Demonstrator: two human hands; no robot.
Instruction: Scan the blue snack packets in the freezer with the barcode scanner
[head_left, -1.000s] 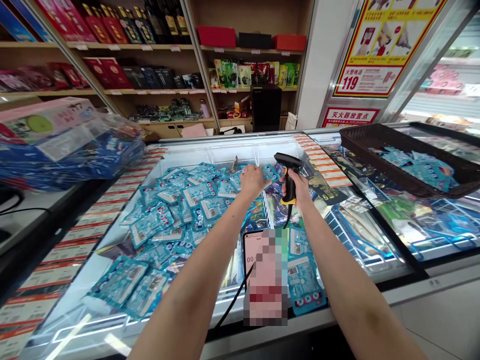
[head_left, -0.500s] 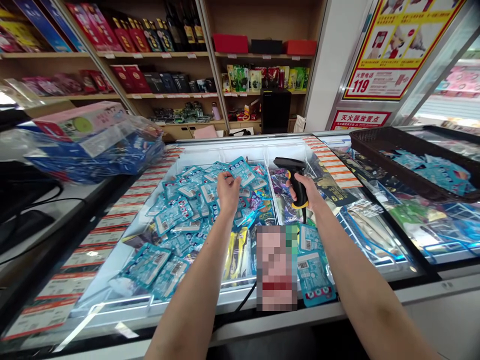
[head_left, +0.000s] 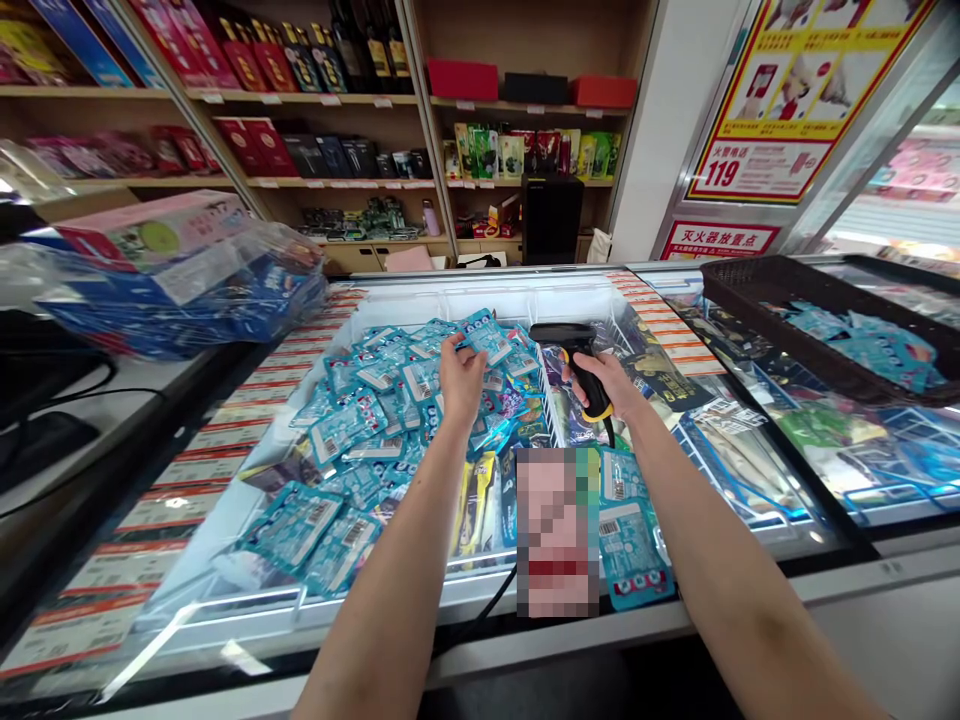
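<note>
My left hand (head_left: pixel 462 380) is closed at the lower left edge of a blue packet (head_left: pixel 491 338), which appears pinched between fingers and thumb, tilted above the heap. Below and around it lies a pile of similar blue packets (head_left: pixel 375 400) with barcodes, inside an open display freezer (head_left: pixel 480 300). My right hand (head_left: pixel 611 385) is wrapped round the grip of a black and yellow barcode scanner (head_left: pixel 589 385). The scanner's head points left, toward the packet in my left hand. Its cord hangs down below the grip.
Two blue packets (head_left: pixel 634 550) rest on the near edge beside a blurred-out pink item (head_left: pixel 555 530). On the right stands a brown basket (head_left: pixel 750 310) holding more blue packets. Plastic-wrapped boxes (head_left: pixel 180 270) sit at left. Stocked shelves (head_left: pixel 337 182) line the back.
The scanner has swung left and slightly down, its head now closer to the packet. My left hand has shifted slightly right, and its packet sits a little differently.
</note>
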